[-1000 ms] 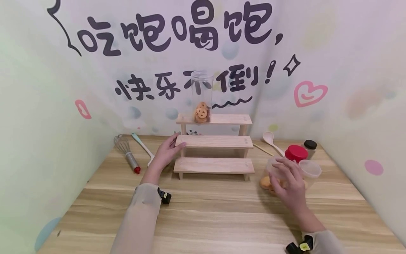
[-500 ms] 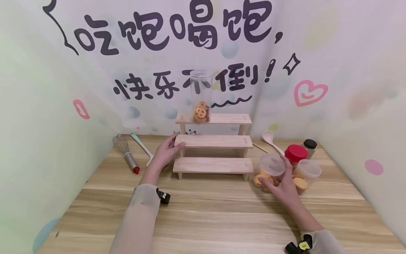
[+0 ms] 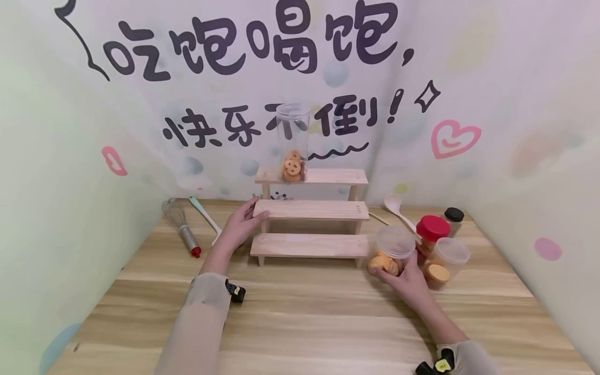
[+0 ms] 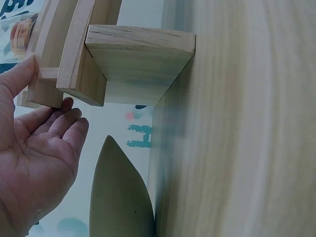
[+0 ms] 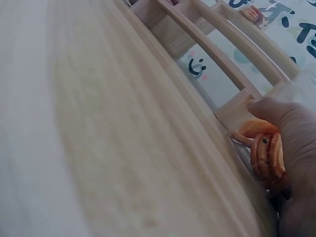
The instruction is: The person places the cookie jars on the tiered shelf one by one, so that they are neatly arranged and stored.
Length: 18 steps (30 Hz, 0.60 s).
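A three-tier wooden stand (image 3: pixel 311 245) rises at the back middle. My left hand (image 3: pixel 238 225) grips the left end of its middle tier, thumb on top and fingers below, as the left wrist view shows. Right of the bottom tier is a clear plastic jar (image 3: pixel 395 240) with a translucent lid and cookies low inside. My right hand (image 3: pixel 407 281) holds this jar from its right side and front, the thumb across its front. Cookies (image 5: pixel 266 150) show beyond the thumb in the right wrist view. On the top tier stands a tall clear jar (image 3: pixel 292 133) with ring-shaped cookies.
Beside my right hand are a lidded clear jar (image 3: pixel 438 276) of cookies, a red-lidded jar (image 3: pixel 433 229) and a black-lidded jar (image 3: pixel 453 214). Behind them lies a pale spoon (image 3: pixel 395 205). A whisk (image 3: pixel 186 234) and a teal-ended utensil (image 3: pixel 201 211) lie left.
My right hand has come down from above the cookie jar, taken hold of it and shifted it slightly left toward the stand. My left hand keeps its hold on the middle tier.
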{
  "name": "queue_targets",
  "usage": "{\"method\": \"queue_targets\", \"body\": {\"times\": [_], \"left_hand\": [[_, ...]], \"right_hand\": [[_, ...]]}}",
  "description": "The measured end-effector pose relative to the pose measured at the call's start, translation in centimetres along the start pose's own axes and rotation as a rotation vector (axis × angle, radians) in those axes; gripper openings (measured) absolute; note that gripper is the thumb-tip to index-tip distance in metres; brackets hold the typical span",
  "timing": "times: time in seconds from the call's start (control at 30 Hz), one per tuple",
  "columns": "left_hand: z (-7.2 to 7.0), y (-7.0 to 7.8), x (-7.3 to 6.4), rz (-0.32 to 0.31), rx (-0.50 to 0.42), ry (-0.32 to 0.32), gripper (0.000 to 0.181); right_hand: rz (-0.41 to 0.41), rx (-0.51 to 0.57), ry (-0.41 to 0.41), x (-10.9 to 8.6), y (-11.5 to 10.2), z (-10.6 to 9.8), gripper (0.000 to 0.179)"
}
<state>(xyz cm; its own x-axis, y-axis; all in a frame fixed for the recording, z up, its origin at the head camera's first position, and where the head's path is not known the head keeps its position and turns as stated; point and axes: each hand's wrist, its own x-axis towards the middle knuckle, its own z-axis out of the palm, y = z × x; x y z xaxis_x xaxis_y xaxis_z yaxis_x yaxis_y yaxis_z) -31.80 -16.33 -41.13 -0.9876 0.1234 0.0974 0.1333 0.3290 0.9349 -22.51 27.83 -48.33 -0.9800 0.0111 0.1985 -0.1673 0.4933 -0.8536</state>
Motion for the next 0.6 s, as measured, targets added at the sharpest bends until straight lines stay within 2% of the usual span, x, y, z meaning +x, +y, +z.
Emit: {"method": "queue_targets", "body": {"times": [0.1,0.3,0.47,0.6], "left_hand": [[-0.1,0.0,0.0,-0.016,0.04,0.0,0.084],[0.0,-0.3,-0.1,-0.021,0.083,0.022,0.081],[-0.1,-0.3,-0.4,-0.029,0.116,0.023,0.081],[0.1,-0.1,0.1,-0.011,0.125,0.033,0.08]], "right_hand": [[0.011,0.013,0.044,0.1,0.0,0.5,0.108],[-0.023,0.063,0.117,0.5,-0.2,1.9,0.097],[0.035,0.106,0.142,-0.4,-0.6,2.7,0.094],[0.08,0.16,0.138,0.2,-1.0,2.4,0.093]]}}
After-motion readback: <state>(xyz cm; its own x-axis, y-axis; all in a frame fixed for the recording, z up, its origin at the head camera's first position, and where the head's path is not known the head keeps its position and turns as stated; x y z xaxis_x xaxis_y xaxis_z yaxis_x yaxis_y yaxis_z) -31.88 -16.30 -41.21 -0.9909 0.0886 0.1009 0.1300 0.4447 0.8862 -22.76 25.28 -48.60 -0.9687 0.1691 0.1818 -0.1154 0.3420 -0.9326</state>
